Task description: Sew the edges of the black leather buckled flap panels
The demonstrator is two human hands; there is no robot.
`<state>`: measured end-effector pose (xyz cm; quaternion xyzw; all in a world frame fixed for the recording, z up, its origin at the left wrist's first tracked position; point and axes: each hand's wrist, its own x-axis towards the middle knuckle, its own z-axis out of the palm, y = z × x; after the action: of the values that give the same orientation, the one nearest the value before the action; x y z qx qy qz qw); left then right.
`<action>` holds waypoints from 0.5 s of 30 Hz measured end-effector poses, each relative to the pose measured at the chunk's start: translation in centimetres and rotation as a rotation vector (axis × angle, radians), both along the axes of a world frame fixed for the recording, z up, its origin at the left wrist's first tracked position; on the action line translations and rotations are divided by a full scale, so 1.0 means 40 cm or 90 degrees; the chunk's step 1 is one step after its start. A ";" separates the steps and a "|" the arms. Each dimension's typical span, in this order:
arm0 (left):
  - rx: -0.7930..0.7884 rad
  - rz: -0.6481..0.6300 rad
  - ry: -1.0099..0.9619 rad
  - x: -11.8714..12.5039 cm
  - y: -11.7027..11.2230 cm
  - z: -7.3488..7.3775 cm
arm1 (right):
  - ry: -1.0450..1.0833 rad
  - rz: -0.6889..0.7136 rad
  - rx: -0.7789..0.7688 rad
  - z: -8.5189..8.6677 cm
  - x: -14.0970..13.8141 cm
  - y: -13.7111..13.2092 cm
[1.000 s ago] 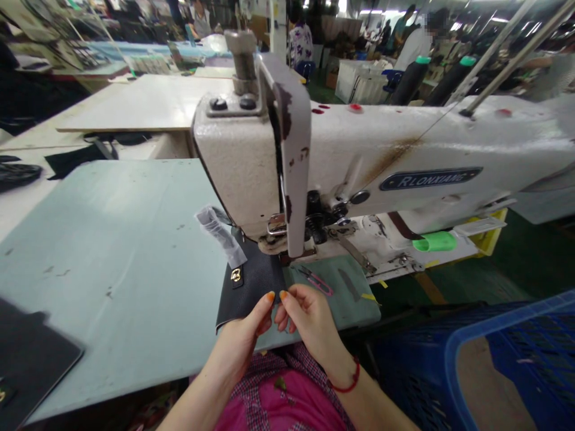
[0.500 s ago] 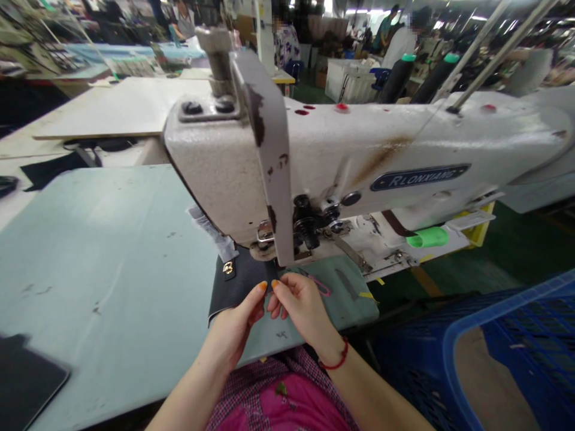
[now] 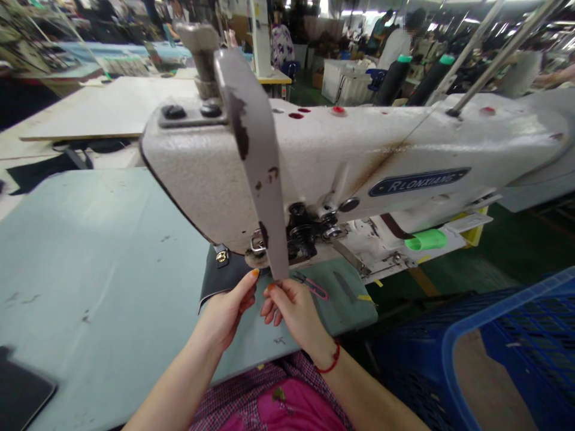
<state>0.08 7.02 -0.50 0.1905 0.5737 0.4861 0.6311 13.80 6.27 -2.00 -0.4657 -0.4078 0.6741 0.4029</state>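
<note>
A black leather piece (image 3: 222, 279) with a gold clasp (image 3: 221, 257) lies on the sewing machine's table, its right part hidden under the machine head. My left hand (image 3: 231, 311) is closed on the piece's near edge, thumb on top and fingers curled below. Just right of it, my right hand (image 3: 291, 305) is closed by the lower end of the grey lever (image 3: 258, 155), thumb against curled fingers. Whatever it holds there is too small or hidden to make out. The white sewing machine (image 3: 193, 173) stands over both hands; its needle area is hidden.
Pink-handled thread snips (image 3: 317, 288) lie right of my right hand. A blue plastic crate (image 3: 453, 335) stands at the lower right. Another dark piece (image 3: 24, 389) lies at the table's left front. A green tube (image 3: 426, 239) sits under the machine arm. People work in the background.
My hands have moved slightly apart. The leather piece sits a little further left and back, and the translucent strip over its clasp is mostly out of sight. More of the snips shows.
</note>
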 end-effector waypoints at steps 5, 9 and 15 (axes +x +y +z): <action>0.081 -0.038 0.042 -0.008 0.022 0.003 | -0.070 0.037 -0.050 -0.090 0.013 -0.044; 0.100 -0.027 0.080 -0.012 0.036 -0.002 | -0.117 0.058 -0.080 -0.140 0.017 -0.065; 0.101 0.028 0.133 -0.008 0.041 -0.016 | -0.133 0.077 -0.079 -0.129 0.018 -0.066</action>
<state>-0.23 8.65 -1.15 0.2763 0.6003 0.5213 0.5400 14.53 3.64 -7.16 -0.5318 -0.4323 0.6691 0.2874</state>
